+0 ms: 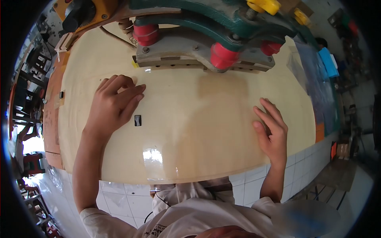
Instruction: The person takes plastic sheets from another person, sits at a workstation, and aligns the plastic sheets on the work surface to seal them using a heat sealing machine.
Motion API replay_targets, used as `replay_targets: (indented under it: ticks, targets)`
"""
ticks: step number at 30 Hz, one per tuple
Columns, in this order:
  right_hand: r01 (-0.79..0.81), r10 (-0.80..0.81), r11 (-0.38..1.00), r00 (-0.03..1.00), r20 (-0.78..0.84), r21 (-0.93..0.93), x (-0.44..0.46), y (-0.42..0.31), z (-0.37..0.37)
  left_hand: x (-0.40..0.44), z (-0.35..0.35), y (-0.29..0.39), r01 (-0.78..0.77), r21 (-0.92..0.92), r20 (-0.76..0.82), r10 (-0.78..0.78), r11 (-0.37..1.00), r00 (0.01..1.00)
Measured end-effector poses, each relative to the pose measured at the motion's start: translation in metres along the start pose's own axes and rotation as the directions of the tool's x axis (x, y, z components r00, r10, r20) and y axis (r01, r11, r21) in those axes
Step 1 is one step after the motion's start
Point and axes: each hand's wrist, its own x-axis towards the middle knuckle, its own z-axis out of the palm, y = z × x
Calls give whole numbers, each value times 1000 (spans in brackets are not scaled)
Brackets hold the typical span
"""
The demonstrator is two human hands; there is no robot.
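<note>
My left hand (114, 102) is over the left part of the pale yellow sheet covering the table (170, 131). Its index finger and thumb point right with a narrow gap between the tips, and the other fingers are curled; I see nothing held. Just below those fingertips lies a small black rectangular piece (137, 120) with a shiny grey middle. On the right side of the sheet, my right hand (273, 129) is open, its fingers loosely bent and spread, with nothing in it.
A dark green machine with a grey metal head (170, 56) and red mounts (224, 56) stands at the back. An orange box with a black knob (77, 16) is at upper left. Clear plastic sheeting (317, 79) lies on the right. A small dark piece (61, 95) sits near the left edge.
</note>
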Motion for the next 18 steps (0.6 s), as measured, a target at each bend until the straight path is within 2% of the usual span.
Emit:
replay_targets:
  ticks: [8,18]
  targets:
    - [31,-31,999,999,10,12,1,-1,-1,1,-1,1,-12,-31,-9,11,999,1000]
    - [-50,51,999,998,44,-12,-1,-6,-1,-6,-4,-10,-86,43,-11,87,995,996]
